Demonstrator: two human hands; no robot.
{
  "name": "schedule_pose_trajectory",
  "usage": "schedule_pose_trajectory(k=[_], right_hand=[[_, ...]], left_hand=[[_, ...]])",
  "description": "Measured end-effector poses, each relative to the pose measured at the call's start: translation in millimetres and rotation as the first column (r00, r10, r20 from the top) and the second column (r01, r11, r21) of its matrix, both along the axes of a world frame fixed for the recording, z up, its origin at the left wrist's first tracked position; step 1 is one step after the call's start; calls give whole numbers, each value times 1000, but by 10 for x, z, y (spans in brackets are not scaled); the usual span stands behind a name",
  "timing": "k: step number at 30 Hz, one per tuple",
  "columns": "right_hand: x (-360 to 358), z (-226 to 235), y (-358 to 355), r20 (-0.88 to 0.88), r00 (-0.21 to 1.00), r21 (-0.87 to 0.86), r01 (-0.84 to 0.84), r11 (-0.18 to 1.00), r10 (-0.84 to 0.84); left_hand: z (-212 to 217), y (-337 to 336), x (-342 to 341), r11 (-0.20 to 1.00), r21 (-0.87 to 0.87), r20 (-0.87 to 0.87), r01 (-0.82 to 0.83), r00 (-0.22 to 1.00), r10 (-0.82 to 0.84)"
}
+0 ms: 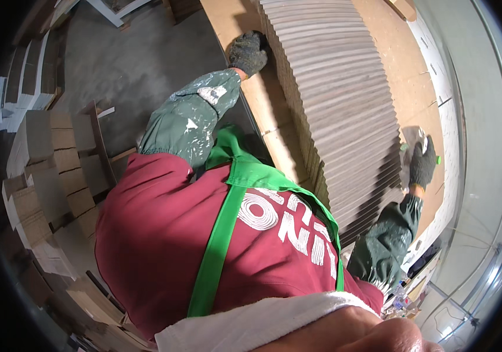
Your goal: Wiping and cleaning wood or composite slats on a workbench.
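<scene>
A long stack of grey-brown boards with wavy, ridged edges [339, 88] lies on the tan worktable [271, 120] in front of me. My left hand [248, 54], in a dark knit glove, is at the table's left edge beside the stack's far left side. Its fingers look curled, and their tips are hidden. On the stack's right side, my right hand [422, 165], gloved too, is closed round a small thing. White and green bits show around those fingers, but its kind is unclear. Both forearms wear paint-spotted green sleeves.
To the left, stacked boards and boxes [69, 164] stand around the grey floor [128, 64]. A white perforated strip [445, 117] runs along the table's right edge, with a pale wall [482, 129] beyond it. Small clutter [400, 302] sits at lower right.
</scene>
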State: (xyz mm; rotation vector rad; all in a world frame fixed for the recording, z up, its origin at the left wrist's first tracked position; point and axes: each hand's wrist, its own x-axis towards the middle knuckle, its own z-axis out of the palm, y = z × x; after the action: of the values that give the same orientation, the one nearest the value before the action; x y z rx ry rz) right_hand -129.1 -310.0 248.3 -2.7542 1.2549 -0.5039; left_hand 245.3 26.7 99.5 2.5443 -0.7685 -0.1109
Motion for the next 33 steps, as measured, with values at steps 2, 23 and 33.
schedule_pose_trajectory(k=[2,23,33], right_hand=[[-277,58,23,36,999,-1,16,1000,-16],[-2321,-182,888,286,900,120,307,944,-329],[-4688,-415,1637,921,14,259,725,639,-390]], left_hand=[[-349,-23,7,977,-77,219,-199,953,212],[-383,-79,-102,829,-531,345,-175,849,400],[-218,49,-263,864,-503,169,-15,979,115]])
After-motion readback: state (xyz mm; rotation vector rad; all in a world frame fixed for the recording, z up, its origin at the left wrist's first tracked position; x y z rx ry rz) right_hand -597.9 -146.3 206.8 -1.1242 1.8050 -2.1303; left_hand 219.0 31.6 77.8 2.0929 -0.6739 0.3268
